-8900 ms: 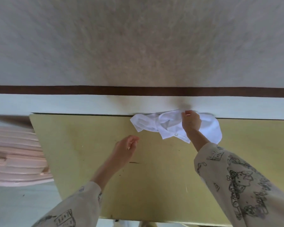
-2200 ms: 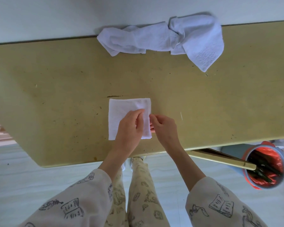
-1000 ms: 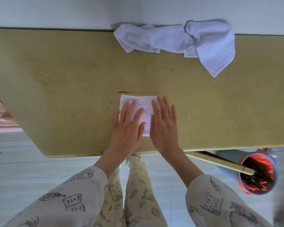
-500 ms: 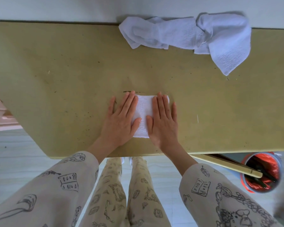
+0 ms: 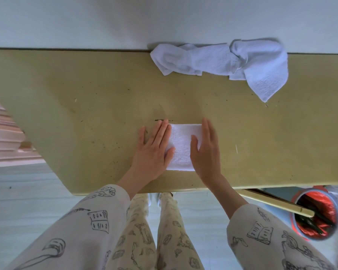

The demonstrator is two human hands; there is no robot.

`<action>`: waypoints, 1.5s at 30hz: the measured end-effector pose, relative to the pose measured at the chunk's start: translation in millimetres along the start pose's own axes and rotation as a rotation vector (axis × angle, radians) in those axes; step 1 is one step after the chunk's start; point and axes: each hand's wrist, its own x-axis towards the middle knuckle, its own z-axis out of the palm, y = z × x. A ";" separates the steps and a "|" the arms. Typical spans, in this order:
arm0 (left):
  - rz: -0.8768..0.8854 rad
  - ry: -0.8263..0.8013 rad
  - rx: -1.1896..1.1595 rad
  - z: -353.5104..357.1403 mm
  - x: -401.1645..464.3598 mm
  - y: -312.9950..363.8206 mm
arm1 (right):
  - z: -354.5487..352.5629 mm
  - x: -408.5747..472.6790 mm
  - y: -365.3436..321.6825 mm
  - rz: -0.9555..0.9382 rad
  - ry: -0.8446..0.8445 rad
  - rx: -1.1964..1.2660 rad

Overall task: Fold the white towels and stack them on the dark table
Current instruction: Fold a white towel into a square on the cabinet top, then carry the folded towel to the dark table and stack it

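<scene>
Towel [image 5: 180, 147], folded into a small white rectangle, lies flat on the table [image 5: 86, 98] a little short of its near edge. Its far edge is straight and square; its near edge stops just inside the table's front rim. The left hand [image 5: 154, 151] lies flat at the towel's 9 o'clock side, fingers straight and together, thumb overlapping the cloth, the rest of the palm on bare tabletop. The right hand [image 5: 206, 152] lies flat at the 3 o'clock side, fingers straight, thumb and palm covering that edge of the towel. Neither hand grips anything; both press down with open palms, and a strip of towel shows between them.

Toward 1 o'clock from the folded towel, a crumpled towel [image 5: 222, 59] sprawls along the table's far edge, touching the pale wall [image 5: 86, 22], one corner hanging toward the person at the right end. Between the two towels the yellow-green surface is bare apart from specks and a short dark mark just beyond the left fingertips. Wide bare tabletop also stretches to 9 o'clock and to 3 o'clock. At 4 o'clock, below the table's edge, a bin [image 5: 316, 213] with a red liner stands on the floor.
</scene>
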 end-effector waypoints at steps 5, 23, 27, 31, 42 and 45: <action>-0.020 -0.018 -0.023 -0.6 -3.8 1.8 | -5.7 25.3 -15.1 0.489 -0.119 0.041; -0.195 -0.062 -0.434 -29.0 -43.9 -7.6 | -14.8 12.8 -32.1 0.405 -0.387 0.063; -0.410 0.041 -0.580 -61.1 -75.3 -12.3 | -38.8 8.4 -52.5 0.051 -0.608 -0.047; -0.677 0.250 -0.682 -82.5 -134.4 -13.0 | -52.3 -0.2 -85.2 -0.273 -0.713 -0.123; -1.296 0.862 -0.692 -129.7 -358.8 27.9 | -41.0 -149.7 -245.5 -0.952 -0.955 -0.047; -1.428 1.013 -0.668 -136.9 -442.0 47.6 | -34.0 -234.2 -285.4 -1.110 -1.063 0.026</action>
